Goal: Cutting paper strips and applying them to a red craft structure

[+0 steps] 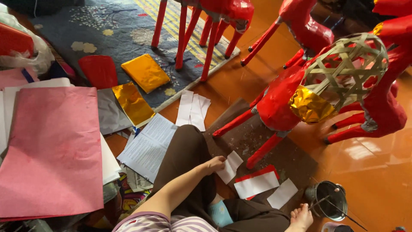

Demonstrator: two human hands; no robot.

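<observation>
Seated on orange floor, legs in dark brown trousers stretched forward, one foot in blue sock, other foot bare.

Left hand reached across the knee, fingers pinched on the edge of a small white paper strip; strip lay partly on a brown cardboard sheet. Right hand not seen in view; state impossible to tell.

Just beside the strip: a second white piece over a red sheet, and a third white piece a little further right. Small metal tin with a stick resting in it, near the bare foot.

On the cardboard, a red paper-covered animal figure standing on thin red legs, with gold foil at the front and an uncovered woven bamboo-strip frame above. More red figures behind, some on a dark patterned rug.

Further up the floor, a small stack of white strips, well apart from the hand. Printed paper sheets beside the left knee. Gold foil sheets and a red sheet at the rug edge. Large pink paper sheet on a pile at far left.
</observation>
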